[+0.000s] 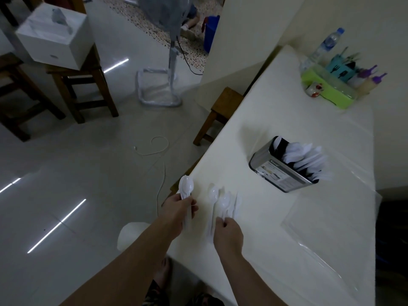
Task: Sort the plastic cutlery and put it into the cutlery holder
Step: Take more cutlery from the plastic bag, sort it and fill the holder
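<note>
My left hand (179, 210) grips a stack of white plastic spoons (186, 187) by their handles at the table's near left edge, bowls pointing away from me. My right hand (228, 234) pinches the handle of one white spoon (224, 203) lying on the table. Another loose spoon (213, 194) lies just left of it, and more white cutlery (237, 203) lies just right. The metal cutlery holder (276, 171) stands farther back right, with several white pieces sticking out of it.
The table (298, 217) has a white cover under clear plastic. At its far end stand a green tray (331, 93) with sauce bottles, a teal utensil caddy and a water bottle (329, 44). Wooden stools, a fan stand and a cable occupy the floor to the left.
</note>
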Demonstrator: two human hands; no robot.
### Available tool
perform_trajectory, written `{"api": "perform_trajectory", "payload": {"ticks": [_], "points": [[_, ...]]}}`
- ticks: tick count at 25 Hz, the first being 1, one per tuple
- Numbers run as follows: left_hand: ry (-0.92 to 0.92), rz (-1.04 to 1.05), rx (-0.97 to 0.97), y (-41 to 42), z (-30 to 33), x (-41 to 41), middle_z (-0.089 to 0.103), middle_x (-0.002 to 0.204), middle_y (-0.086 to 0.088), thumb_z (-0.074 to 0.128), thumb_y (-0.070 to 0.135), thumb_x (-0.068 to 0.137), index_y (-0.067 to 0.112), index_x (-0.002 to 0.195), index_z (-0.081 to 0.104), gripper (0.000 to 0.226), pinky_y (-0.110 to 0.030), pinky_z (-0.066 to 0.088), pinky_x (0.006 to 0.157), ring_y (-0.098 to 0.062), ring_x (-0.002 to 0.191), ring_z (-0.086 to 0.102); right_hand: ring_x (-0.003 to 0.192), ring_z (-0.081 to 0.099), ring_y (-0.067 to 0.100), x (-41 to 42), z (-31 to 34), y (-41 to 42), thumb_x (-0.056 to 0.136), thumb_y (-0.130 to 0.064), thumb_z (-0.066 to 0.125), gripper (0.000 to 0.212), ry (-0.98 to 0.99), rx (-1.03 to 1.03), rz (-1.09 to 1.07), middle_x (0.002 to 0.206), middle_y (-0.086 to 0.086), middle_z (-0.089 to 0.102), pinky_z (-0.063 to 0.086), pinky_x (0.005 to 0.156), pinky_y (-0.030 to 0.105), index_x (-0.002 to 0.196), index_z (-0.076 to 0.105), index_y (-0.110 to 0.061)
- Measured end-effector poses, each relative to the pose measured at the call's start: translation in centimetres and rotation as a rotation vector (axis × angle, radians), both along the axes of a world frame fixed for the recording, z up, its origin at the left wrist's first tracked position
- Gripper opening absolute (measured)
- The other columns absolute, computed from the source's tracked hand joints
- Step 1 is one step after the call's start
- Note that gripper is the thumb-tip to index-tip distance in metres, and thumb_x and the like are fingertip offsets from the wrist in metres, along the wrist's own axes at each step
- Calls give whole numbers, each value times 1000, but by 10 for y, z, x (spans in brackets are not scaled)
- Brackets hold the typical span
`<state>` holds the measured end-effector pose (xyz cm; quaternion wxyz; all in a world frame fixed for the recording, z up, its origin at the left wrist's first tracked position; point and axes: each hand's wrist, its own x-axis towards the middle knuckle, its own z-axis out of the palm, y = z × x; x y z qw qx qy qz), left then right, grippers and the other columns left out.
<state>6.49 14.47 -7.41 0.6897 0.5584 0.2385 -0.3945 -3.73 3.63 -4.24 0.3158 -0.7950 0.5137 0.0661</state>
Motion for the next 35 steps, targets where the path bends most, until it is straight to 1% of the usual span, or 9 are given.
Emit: {"api": "perform_trajectory", "payload": {"ticks": [5,9,13,18,20,23,26,29,35], "points": [[-15,-10,13,1,-2,-2,68,85,-16,58,4,93,-2,110,63,19,-35,51,63,-27,81,66,66,58,10,2,-5,14,92,-38,58,19,56,-71,169,76,-7,60,40,53,22,84,58,-21],[-19,-46,32,3,-5,-7,70,83,-16,59,8,93,0,105,67,17,-41,54,73,-33,85,67,73,60,13,8,-5,14,91,-33,60,14,125,-100,223,85,-4,64,37,53,20,93,60,-19],[-56,-94,70,-2,-4,-11,72,93,-19,60,13,93,7,98,69,11,-56,52,95,-42,99,68,62,55,12,12,1,7,87,-27,60,15,75,39,213,72,-2,61,38,51,21,82,63,-13],[-71,-133,121,-9,-3,-14,73,87,-17,61,13,92,9,94,70,10,-57,53,93,-37,92,70,61,59,12,6,14,-1,88,-27,63,18,-63,170,169,68,-1,65,45,55,22,76,68,-15],[-74,-152,134,-12,-3,-15,73,88,-17,63,14,91,8,93,70,9,-56,54,92,-37,91,70,57,57,13,4,18,-5,87,-27,64,20,-109,216,120,63,-1,62,48,56,29,70,67,-15],[-98,-219,130,-16,0,-17,74,92,-16,67,20,88,10,98,71,15,-56,55,90,-37,91,70,53,55,12,-1,27,-11,88,-25,65,16,-202,384,67,63,2,64,49,54,28,77,71,-15],[-106,-296,19,-22,5,-20,74,101,-15,62,24,92,11,110,69,24,-57,55,89,-36,95,71,56,53,15,-11,33,-11,90,-26,65,12,-200,543,47,67,7,64,45,54,26,87,74,-19],[-106,-349,-59,-27,9,-23,72,109,-16,59,22,92,10,119,65,30,-57,54,92,-37,101,69,57,49,17,-19,33,-16,92,-26,63,14,-215,557,15,66,5,60,41,52,27,88,74,-19],[-147,-430,-69,-40,12,-29,73,110,-13,65,29,81,10,122,65,45,-54,54,93,-34,102,69,52,53,9,-24,35,-30,92,-30,64,22,-201,415,37,57,-3,60,43,55,26,79,74,-15]]}}
